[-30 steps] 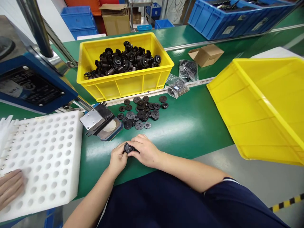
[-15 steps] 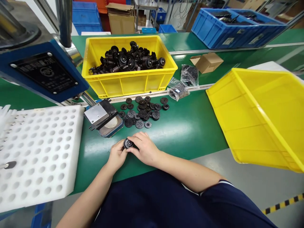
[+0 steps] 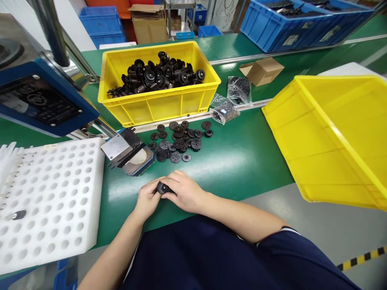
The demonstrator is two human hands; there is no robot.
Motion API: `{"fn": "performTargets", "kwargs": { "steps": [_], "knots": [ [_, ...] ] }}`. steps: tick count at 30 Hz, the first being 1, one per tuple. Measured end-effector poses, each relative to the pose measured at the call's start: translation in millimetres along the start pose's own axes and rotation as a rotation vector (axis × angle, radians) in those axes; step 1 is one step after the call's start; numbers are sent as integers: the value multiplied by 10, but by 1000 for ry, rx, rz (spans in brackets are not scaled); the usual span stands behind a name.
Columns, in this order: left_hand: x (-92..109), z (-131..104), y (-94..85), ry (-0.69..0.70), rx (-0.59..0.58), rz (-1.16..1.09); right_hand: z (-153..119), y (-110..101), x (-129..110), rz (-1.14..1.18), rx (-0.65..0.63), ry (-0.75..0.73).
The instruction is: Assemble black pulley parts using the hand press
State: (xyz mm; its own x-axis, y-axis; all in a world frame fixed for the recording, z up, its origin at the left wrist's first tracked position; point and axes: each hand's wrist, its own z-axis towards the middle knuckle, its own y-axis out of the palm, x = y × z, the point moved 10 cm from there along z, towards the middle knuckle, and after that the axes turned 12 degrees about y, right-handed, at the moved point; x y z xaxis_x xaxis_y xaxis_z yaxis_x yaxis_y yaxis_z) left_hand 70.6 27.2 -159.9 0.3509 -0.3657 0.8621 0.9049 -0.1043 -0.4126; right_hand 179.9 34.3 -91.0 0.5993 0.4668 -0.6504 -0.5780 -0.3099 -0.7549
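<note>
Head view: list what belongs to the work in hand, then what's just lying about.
Apparently in use:
black part, held between left hand and right hand
loose black discs
filled yellow bin

Seemingly just lying about:
open cardboard box
stacked blue bins

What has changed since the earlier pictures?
A co-worker's hand over the white foam tray one second ago has left view; a dark metal-tipped part now shows there. Unchanged: the left hand and right hand hold the black wheeled part together.
</note>
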Motion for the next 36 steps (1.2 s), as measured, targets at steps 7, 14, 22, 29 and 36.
{"fn": "performTargets", "kwargs": {
  "steps": [7, 14, 22, 29, 36],
  "knots": [
    [9, -6, -18, 69, -7, 76, 12, 60, -5, -63, 5, 7],
    [-4, -9, -4, 74, -31, 88, 23, 80, 27, -2, -10, 17],
    [61, 55, -6, 69, -19, 55, 21, 45, 67, 92, 68, 23],
    [99, 50, 12, 110, -24, 9, 60, 44, -1, 18, -6, 44],
    [87, 58, -9, 90, -5, -12, 87, 50, -15, -6, -15, 48]
  ]
}}
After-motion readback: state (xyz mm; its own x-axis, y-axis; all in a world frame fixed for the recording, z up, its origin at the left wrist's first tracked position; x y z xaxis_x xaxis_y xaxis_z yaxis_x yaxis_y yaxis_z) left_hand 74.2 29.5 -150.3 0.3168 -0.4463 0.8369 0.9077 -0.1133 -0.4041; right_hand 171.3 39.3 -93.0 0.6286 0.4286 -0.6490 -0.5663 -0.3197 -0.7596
